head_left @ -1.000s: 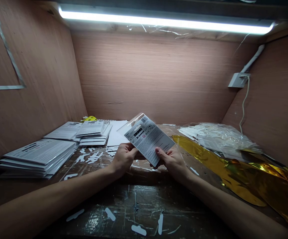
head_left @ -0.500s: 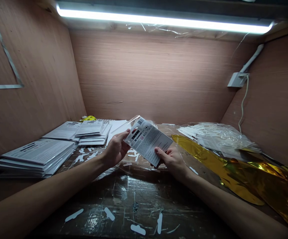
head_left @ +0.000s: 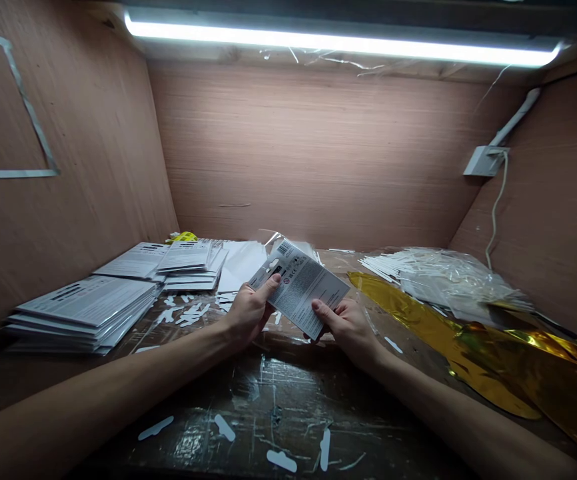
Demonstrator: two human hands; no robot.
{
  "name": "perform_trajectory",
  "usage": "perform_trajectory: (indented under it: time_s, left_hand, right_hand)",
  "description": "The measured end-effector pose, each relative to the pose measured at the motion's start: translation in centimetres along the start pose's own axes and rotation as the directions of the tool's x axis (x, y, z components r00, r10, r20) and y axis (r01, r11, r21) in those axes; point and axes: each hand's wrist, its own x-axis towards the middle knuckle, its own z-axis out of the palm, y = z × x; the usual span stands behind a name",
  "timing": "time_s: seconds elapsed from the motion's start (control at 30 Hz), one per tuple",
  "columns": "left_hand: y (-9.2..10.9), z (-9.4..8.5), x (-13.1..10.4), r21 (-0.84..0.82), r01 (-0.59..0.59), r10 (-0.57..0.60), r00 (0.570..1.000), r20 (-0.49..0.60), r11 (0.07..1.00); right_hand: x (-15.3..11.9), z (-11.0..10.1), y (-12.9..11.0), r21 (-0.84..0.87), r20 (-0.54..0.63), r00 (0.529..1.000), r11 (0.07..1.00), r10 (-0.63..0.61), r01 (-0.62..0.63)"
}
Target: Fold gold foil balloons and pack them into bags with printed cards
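Between my two hands a printed packaging card point(head_left: 302, 285) is held tilted above the table, its text and barcode side facing me. A hang hole is cut in its upper left edge, and some clear plastic film point(head_left: 274, 237) sticks out behind its top. My left hand point(head_left: 252, 308) grips the left edge, thumb on the printed face. Around the lower right corner my right hand point(head_left: 344, 325) is closed, its thumb also on the face. The fingers of both hands behind the card are mostly hidden.
Stacks of similar cards point(head_left: 86, 307) stand on the left. White cut-out tabs point(head_left: 224, 428) are scattered on the dark table point(head_left: 248, 393). Gold film point(head_left: 483, 373) and a heap of clear bags with white strips point(head_left: 443, 277) lie on the right. Wooden walls point(head_left: 308, 153) enclose the table.
My left hand has shifted from the card's upper left corner down along its edge, and its thumb now presses on the printed face. My right hand keeps its hold. The view has turned slightly.
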Motion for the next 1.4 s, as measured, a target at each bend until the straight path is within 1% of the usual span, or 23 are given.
perform_trajectory:
  time_s: [0.1, 0.23, 0.3, 0.37, 0.43, 0.5, 0.6, 0.63, 0.7, 0.77, 0.87, 0.93, 1.0, 1.1, 1.23, 1.33, 1.4]
  left_hand:
    - [-0.4, 0.2, -0.2, -0.011, 0.039, -0.039, 0.999, -0.011, 0.999]
    - [0.0, 0.2, 0.2, -0.022, 0.034, -0.036, 0.997, -0.07, 0.999]
    - [0.3, 0.0, 0.6, -0.035, 0.025, -0.029, 0.994, -0.108, 0.999]
    - [0.5, -0.2, 0.7, -0.049, 0.025, -0.031, 0.99, -0.139, 0.998]
    - [0.3, -0.3, 0.5, -0.057, 0.035, -0.043, 0.988, -0.146, 0.998]
    - [-0.4, -0.2, -0.1, -0.06, 0.074, -0.08, 0.991, -0.108, 0.995]
    - [-1.7, 0.2, -1.1, -0.007, 0.142, -0.142, 0.99, 0.021, 0.99]
    - [-2.0, 0.4, -1.4, 0.019, 0.143, -0.144, 0.988, 0.053, 0.99]
    - [-2.0, 0.7, -1.6, 0.05, 0.116, -0.12, 0.99, 0.078, 0.992]
    - [-1.4, 0.8, -1.3, 0.034, 0.088, -0.09, 0.994, 0.059, 0.996]
    - [0.1, 0.5, -0.5, -0.013, 0.012, -0.013, 0.999, -0.033, 1.0]
    - [0.5, 0.3, -0.2, -0.016, -0.032, 0.03, 0.996, -0.086, 0.999]
    - [0.3, 0.2, -0.1, -0.008, -0.034, 0.033, 0.995, -0.091, 0.999]
    - [-0.6, 0.3, -0.6, 0.022, -0.028, 0.029, 0.998, -0.059, 0.999]
    - [-1.6, 0.3, -1.1, 0.174, -0.071, 0.077, 0.997, -0.027, 0.982]
    - [-1.8, 0.2, -1.2, 0.238, -0.072, 0.084, 0.996, -0.041, 0.968]
    - [-1.9, 0.2, -1.3, 0.232, -0.07, 0.084, 0.995, -0.05, 0.97]
  right_hand:
    - [0.2, 0.0, 0.0, 0.013, 0.014, 1.0, 1.0, 0.028, -0.028]
    - [0.4, -0.3, -0.7, 0.147, 0.021, 0.997, 0.986, 0.074, -0.076]
    - [0.5, -0.6, -1.2, 0.189, -0.013, 0.998, 0.98, 0.061, -0.058]
    - [0.5, -0.8, -1.5, 0.183, -0.039, 0.998, 0.982, 0.043, -0.035]
    - [0.4, -0.9, -1.7, 0.165, -0.051, 0.998, 0.986, 0.027, -0.018]
    - [0.3, -0.7, -1.7, 0.153, -0.056, 0.998, 0.988, 0.01, -0.001]
    - [0.2, -0.3, -1.8, 0.131, -0.053, 0.998, 0.991, -0.021, 0.028]
    - [0.1, -0.2, -1.9, 0.122, -0.052, 0.998, 0.992, -0.03, 0.036]
    - [0.1, -0.2, -2.0, 0.111, -0.052, 0.998, 0.993, -0.039, 0.045]
    - [0.2, -0.4, -2.0, 0.107, -0.059, 0.998, 0.993, -0.035, 0.041]
    - [0.3, -0.8, -1.8, 0.101, -0.077, 0.997, 0.995, -0.008, 0.016]
    - [0.4, -0.8, -1.6, 0.091, -0.078, 0.997, 0.996, 0.01, -0.003]
    - [0.3, -0.7, -1.6, 0.075, -0.083, 0.996, 0.997, 0.019, -0.012]
    - [0.1, -0.2, -1.7, 0.063, -0.099, 0.995, 0.998, 0.009, -0.002]
    - [-0.3, 0.2, -2.1, 0.064, -0.107, 0.994, 0.997, -0.029, 0.036]
    - [-0.4, 0.3, -2.2, 0.055, -0.1, 0.994, 0.997, -0.043, 0.049]
    - [-0.4, 0.3, -2.2, 0.05, -0.095, 0.994, 0.997, -0.052, 0.057]
